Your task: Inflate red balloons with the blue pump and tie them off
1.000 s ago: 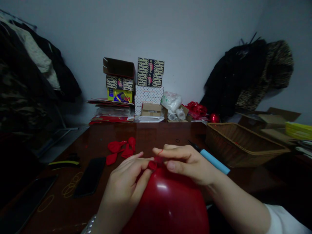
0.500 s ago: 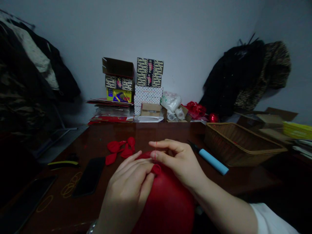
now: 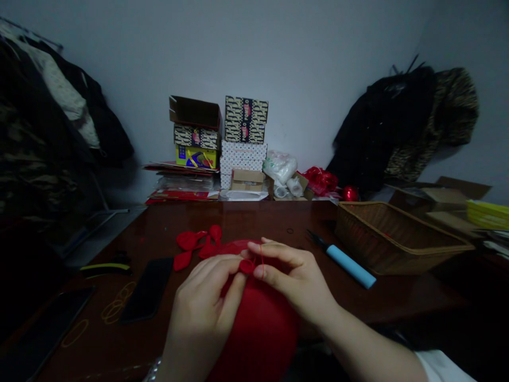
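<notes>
A large inflated red balloon (image 3: pixel 264 323) is below my hands at the table's near edge. My left hand (image 3: pixel 210 292) pinches the balloon's neck, and its rolled mouth (image 3: pixel 246 266) sticks out past thumb and forefinger. Close beside it, my right hand (image 3: pixel 294 273) has a thin red rubber band or thread (image 3: pixel 262 255) stretched around its thumb and forefinger, right by the neck. Several limp red balloons (image 3: pixel 186 240) lie on the table beyond my left hand.
A blue-handled balloon pump (image 3: pixel 350 265) lies right of my hands, before a wicker basket (image 3: pixel 397 239). To the left are a black phone (image 3: pixel 148 289), yellow rubber bands (image 3: pixel 118 305), a yellow-black tool (image 3: pixel 105 269) and a dark flat device (image 3: pixel 51 331). Stacked boxes (image 3: pixel 244 154) stand behind the table (image 3: pixel 254 217).
My right hand has moved down and closer to the balloon's mouth with the red band. The neck and my left hand have shifted slightly left, and the balloon has tilted.
</notes>
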A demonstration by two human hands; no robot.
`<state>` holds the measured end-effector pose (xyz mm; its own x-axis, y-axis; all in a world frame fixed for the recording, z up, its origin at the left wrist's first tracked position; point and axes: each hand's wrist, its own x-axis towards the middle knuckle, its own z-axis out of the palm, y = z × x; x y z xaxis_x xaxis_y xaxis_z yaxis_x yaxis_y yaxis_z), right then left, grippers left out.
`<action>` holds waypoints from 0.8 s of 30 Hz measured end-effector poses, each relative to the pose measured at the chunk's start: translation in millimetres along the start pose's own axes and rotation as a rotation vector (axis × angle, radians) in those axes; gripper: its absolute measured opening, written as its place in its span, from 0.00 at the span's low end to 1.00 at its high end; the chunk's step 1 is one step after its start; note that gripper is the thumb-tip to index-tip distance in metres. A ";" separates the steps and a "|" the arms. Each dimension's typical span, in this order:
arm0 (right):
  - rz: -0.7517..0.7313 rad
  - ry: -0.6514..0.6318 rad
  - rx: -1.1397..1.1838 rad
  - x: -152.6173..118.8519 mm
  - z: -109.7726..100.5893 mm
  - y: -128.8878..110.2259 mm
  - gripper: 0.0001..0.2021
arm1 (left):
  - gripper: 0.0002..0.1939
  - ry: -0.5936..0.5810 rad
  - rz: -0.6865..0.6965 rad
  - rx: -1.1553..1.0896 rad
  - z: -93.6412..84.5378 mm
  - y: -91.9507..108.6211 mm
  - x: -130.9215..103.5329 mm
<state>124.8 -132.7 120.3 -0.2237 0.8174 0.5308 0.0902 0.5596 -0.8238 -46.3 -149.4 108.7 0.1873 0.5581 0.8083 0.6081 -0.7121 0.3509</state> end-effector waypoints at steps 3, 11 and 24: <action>0.039 0.018 -0.001 -0.1 2.1 2.4 0.13 | 0.08 0.012 -0.030 0.006 0.6 -2.1 -1.6; -0.015 -0.021 -0.110 1.9 2.6 7.0 0.14 | 0.05 0.038 -0.145 -0.111 -0.8 -1.3 -0.3; -0.241 -0.031 -0.344 6.1 4.0 8.0 0.10 | 0.07 0.060 -0.258 -0.144 0.3 6.4 -1.4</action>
<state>120.3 -123.8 116.1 -0.3063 0.6562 0.6896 0.3496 0.7514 -0.5596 -42.5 -154.6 109.7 -0.0074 0.7057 0.7085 0.5129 -0.6055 0.6085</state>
